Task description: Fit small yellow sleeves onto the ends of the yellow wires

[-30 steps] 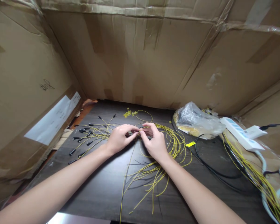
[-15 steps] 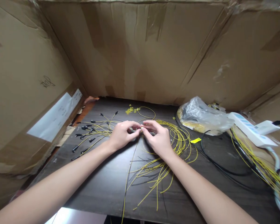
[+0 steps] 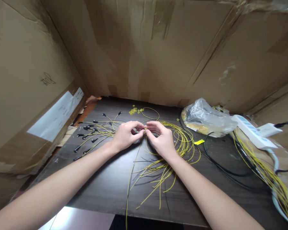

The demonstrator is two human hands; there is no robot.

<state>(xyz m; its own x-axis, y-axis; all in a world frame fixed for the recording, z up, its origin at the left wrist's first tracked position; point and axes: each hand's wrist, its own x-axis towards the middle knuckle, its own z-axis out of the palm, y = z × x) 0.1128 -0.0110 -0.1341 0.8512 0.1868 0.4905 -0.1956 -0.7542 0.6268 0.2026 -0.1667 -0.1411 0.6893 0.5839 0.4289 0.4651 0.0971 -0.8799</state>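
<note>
My left hand (image 3: 127,134) and my right hand (image 3: 162,139) meet at their fingertips over the middle of the dark table. Both are closed in a pinch on something small and yellowish between them, too small to make out. A thin yellow wire (image 3: 129,188) hangs down from near the fingertips past the table's front edge. Behind and below my right hand lies a coil of yellow wires (image 3: 188,140), its loose ends spread toward the front. Black-tipped connectors (image 3: 93,131) on yellow wires fan out left of my left hand.
Small yellow pieces (image 3: 132,111) lie at the back of the table (image 3: 98,188). At the right are a clear plastic bag (image 3: 206,116), a yellow tag (image 3: 199,141), black cables, a white power strip (image 3: 252,131) and more yellow wires (image 3: 261,169). Cardboard walls (image 3: 134,54) surround the table.
The view has shifted slightly, so the table's front edge shows more. My hands stay together at the same place, with the fingertips still pinched.
</note>
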